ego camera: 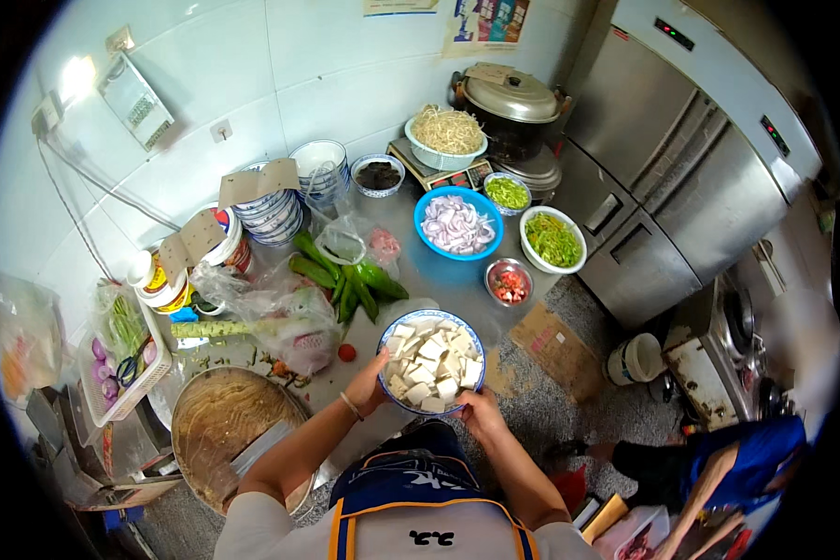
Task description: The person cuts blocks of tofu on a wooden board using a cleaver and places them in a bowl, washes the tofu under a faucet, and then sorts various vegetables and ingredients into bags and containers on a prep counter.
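A blue-and-white bowl (383, 340) full of white tofu cubes (430, 357) is held level in front of my body. My left hand (368, 381) grips its left rim, with a bracelet on the wrist. On the lower right side my right hand (481, 413) clasps the rim, fingers partly hidden beneath. Just left of the bowl a small red round item (346, 352) lies on the steel table (420, 287). Beyond it are green peppers (357, 287). A round wooden chopping block (217, 413) stands by my left forearm, a cleaver blade (260, 448) on it.
Sliced onions fill a blue basin (418, 238). Nearby stand a metal bowl of chopped red pieces (509, 283), a white bowl of green slices (553, 240) and a basket of bean sprouts (446, 133). Stacked bowls (273, 217) line the wall. A co-worker (728, 462) is at lower right, near a steel refrigerator (707, 189).
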Motion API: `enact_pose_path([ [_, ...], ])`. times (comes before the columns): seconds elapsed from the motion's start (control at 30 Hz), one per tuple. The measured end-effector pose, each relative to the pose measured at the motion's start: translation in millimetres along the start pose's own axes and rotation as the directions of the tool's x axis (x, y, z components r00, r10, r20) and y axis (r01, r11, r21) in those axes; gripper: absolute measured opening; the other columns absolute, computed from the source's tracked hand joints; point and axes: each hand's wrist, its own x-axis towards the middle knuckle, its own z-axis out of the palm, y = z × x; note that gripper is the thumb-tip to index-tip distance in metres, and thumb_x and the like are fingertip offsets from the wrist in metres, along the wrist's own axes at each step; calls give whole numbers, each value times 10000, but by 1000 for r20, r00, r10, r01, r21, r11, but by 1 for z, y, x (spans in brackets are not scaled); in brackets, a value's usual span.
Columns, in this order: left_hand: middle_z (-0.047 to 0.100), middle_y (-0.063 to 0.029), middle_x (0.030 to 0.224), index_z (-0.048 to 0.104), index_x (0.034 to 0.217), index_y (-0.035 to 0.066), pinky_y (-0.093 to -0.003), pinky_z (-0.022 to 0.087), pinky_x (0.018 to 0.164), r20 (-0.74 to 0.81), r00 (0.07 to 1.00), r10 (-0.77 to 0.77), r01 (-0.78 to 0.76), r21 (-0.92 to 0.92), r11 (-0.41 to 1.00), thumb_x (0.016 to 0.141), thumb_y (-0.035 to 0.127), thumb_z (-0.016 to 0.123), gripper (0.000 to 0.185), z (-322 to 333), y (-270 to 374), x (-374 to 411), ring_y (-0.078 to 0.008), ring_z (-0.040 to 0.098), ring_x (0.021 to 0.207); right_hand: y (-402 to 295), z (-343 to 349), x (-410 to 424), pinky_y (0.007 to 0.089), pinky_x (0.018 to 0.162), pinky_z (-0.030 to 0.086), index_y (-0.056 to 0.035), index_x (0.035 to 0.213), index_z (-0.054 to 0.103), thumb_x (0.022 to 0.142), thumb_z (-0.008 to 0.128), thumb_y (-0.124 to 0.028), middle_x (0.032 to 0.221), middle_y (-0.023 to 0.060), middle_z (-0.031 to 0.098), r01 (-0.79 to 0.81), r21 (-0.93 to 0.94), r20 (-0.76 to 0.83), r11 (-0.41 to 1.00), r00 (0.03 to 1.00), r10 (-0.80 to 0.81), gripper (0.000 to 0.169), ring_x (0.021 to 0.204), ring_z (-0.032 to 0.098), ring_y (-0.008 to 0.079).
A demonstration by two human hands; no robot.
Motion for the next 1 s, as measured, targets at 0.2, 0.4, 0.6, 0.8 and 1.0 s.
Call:
enact_pose_path([
  [0.2,287,-124,1436,235,1416,124,-454,221,1064,-203,952,229,-165,290,943,929,474,346,609,-55,48,129,-292,267,1320,-75,-12,107,434,712,558,51,1146,453,672,493,39,1050,174,570,-44,-89,-39,995,998,40,475,870,615,299],
  [0.4,402,-138,1364,168,1425,177,-595,161,1026,-83,724,685,543,680,-492,819,239,564,727,-86,149,226,-284,337,1288,-140,-7,220,428,674,572,3,1158,456,698,474,50,986,134,568,-79,-134,74,988,993,89,463,841,614,285],
  [0.6,644,-168,931,564,1057,101,-478,432,847,-573,696,433,701,672,-238,821,286,543,300,-201,183,239,-330,623,898,-172,35,317,352,577,518,-4,1082,461,717,550,20,916,106,552,-182,-151,53,972,980,191,377,750,585,217],
  [0.8,630,-203,941,635,940,73,-468,475,776,-748,405,526,806,564,181,801,202,503,231,-223,184,207,-367,608,884,-140,58,419,401,612,508,-19,1054,467,739,576,7,954,111,532,-279,-148,117,949,948,296,334,762,554,243],
  [1.0,616,-235,851,627,892,19,-470,461,740,-690,184,700,700,592,399,758,167,524,225,-243,166,167,-410,582,813,-101,103,472,359,610,530,-21,1072,476,755,525,39,939,102,561,-301,-36,158,953,940,303,327,776,595,226],
])
